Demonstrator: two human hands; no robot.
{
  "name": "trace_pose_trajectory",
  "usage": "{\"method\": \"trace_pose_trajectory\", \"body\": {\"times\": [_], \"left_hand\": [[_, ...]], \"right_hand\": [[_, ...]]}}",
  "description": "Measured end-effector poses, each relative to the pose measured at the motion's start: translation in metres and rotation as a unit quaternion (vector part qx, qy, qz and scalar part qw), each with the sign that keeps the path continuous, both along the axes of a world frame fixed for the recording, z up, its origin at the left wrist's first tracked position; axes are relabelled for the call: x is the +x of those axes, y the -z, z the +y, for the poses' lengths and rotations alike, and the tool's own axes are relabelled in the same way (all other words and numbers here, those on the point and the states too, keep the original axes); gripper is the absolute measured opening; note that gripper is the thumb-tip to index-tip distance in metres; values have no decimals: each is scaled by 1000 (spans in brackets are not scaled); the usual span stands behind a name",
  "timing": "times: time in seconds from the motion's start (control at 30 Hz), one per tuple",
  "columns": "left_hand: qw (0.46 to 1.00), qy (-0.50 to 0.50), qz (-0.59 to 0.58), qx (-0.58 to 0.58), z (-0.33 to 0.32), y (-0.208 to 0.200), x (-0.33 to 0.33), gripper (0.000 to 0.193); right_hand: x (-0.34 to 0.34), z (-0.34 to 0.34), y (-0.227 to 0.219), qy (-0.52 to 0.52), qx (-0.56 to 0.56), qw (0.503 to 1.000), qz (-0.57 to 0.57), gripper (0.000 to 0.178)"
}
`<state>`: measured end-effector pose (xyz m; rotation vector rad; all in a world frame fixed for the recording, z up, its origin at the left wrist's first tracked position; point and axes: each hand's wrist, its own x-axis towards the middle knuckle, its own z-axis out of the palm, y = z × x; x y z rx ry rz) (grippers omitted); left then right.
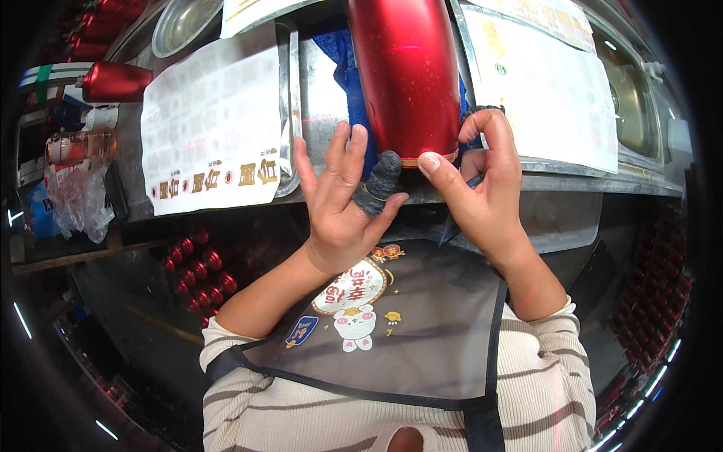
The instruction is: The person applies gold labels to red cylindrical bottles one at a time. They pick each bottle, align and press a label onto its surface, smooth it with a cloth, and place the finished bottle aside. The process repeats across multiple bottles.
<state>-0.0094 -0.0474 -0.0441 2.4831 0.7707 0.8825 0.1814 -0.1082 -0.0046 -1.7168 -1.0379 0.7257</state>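
A glossy red metallic bottle (pixel 407 75) lies on a blue cloth, its gold-edged end toward me. My left hand (pixel 339 188) is open with its fingers spread. Its index finger wears a grey knitted finger cover (pixel 380 184) and is beside the near end of the bottle. My right hand (pixel 489 173) is closed at the right of that end, the thumb on the gold edge and the bent fingers along the side. A small dark bluish piece shows between its fingers; I cannot tell what it is.
White sheets of gold-and-red decals (pixel 211 128) lie left, and another white sheet (pixel 542 98) lies right. Behind are a metal bowl (pixel 184 26) and a steel basin (pixel 636 98). A second red bottle (pixel 117 81) lies far left. Several red bottles (pixel 199 271) stand below the table.
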Motion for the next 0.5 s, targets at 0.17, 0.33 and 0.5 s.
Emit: {"method": "trace_pose_trajectory", "body": {"times": [0.17, 0.33, 0.5], "left_hand": [[999, -1, 7, 42, 3, -9, 7, 30], [995, 2, 12, 102, 6, -10, 12, 26], [990, 22, 33, 133, 8, -24, 24, 37]], "right_hand": [[1, -3, 3, -1, 21, 997, 74, 35], [-1, -2, 7, -15, 56, 997, 47, 29], [4, -6, 15, -15, 41, 994, 103, 18]]}}
